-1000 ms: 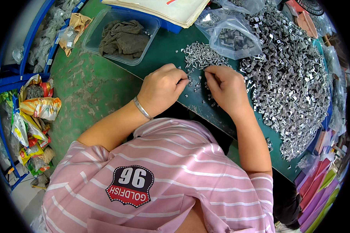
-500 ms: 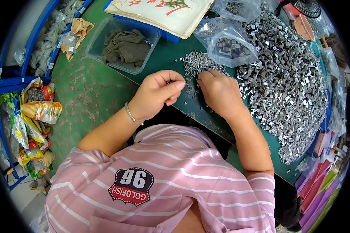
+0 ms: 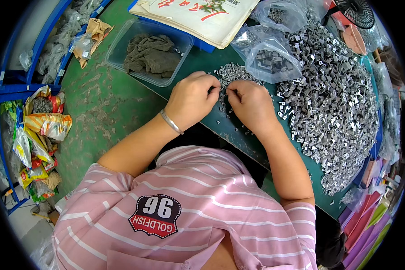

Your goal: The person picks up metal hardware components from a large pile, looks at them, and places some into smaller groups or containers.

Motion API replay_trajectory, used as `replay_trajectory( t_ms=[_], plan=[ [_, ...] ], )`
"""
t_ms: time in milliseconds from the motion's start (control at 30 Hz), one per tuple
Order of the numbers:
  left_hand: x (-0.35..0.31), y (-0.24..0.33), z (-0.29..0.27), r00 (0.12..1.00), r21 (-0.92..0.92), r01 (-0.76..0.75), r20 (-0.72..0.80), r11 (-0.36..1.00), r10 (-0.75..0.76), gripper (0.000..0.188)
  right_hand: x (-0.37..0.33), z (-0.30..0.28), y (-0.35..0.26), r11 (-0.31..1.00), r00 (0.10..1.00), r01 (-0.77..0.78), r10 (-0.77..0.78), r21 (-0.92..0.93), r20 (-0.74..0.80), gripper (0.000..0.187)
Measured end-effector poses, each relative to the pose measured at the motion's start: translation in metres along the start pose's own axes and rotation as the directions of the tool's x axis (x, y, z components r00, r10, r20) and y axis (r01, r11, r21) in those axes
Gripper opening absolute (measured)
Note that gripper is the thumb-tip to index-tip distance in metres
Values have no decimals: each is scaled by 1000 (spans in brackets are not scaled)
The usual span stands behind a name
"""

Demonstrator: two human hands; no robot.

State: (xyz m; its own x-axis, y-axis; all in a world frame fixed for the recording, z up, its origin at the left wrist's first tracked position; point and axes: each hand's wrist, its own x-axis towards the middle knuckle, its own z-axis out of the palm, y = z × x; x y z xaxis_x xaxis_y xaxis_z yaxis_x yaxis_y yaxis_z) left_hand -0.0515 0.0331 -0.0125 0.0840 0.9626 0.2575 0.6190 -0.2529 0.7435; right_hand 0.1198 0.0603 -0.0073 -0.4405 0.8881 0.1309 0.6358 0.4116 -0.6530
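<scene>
My left hand (image 3: 194, 96) is over the table's near edge, with thumb and fingertips pinched together. Whatever lies in that pinch is too small to make out. Close to its right, my right hand (image 3: 253, 104) is bent down with its fingers closed, and its fingertips are mostly hidden under the hand. Both sets of fingertips meet the near side of a small heap of tiny grey metal pieces (image 3: 233, 72). To the right spreads a large pile of grey metal clips or brackets (image 3: 330, 99) on the green tabletop (image 3: 211, 63).
Behind my left hand stands a clear plastic tub (image 3: 114, 50) holding a dark cloth (image 3: 150, 56). Papers (image 3: 189, 15) lie on a blue box. Clear bags (image 3: 274, 60) of metal parts sit beyond my right hand. A small black fan (image 3: 355, 12) is far right; blue shelving (image 3: 20, 92) stands left.
My left hand has moved forward and right, turning its back upward, so its fingertips now meet the small heap. My right hand has shifted slightly. The whole view has moved a little.
</scene>
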Motion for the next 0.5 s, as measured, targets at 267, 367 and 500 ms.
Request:
replay_trajectory(
  t_ms=[267,367,500],
  plan=[
    [4,2,-1,991,249,-16,134,968,-18,7,0,-5,-10,991,995,22,-9,-134,95,8],
    [4,-1,-1,987,234,-32,163,972,-7,7,-3,-15,6,882,963,-256,197,396,185,8],
    [0,-2,0,991,201,1,131,980,-28,9,-8,-33,25,-85,888,-425,156,901,433,12]
  ],
)
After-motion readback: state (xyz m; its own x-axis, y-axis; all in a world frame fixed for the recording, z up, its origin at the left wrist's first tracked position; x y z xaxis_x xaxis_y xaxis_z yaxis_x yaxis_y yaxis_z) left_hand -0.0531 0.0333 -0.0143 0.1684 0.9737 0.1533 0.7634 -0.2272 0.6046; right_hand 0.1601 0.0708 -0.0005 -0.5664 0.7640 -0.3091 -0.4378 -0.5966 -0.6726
